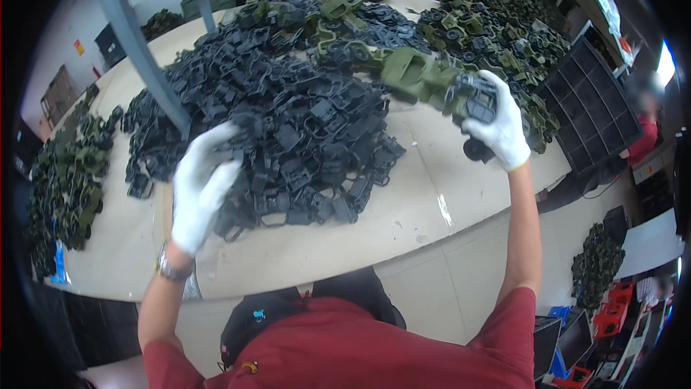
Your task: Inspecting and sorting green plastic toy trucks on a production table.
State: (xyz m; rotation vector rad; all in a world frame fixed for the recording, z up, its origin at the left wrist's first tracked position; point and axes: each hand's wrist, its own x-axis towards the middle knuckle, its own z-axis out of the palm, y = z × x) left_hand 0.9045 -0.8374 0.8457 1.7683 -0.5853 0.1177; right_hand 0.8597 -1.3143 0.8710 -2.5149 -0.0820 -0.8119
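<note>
Head view: right hand (497,130) grips a green toy truck (432,83); left hand (198,187), half-curled, touches black parts (288,123).

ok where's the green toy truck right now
In the head view, upper right: the green toy truck is held in the right hand, above the table by the black parts pile.

Brightness: the table (432,202) is evenly and fairly brightly lit from overhead.
Glare: a blown-out white window (666,65) is seen at the right rim.
Blur: the left hand (200,186) is smeared by motion.
Distortion: straight edges are bent; corners are blacked out.
</note>
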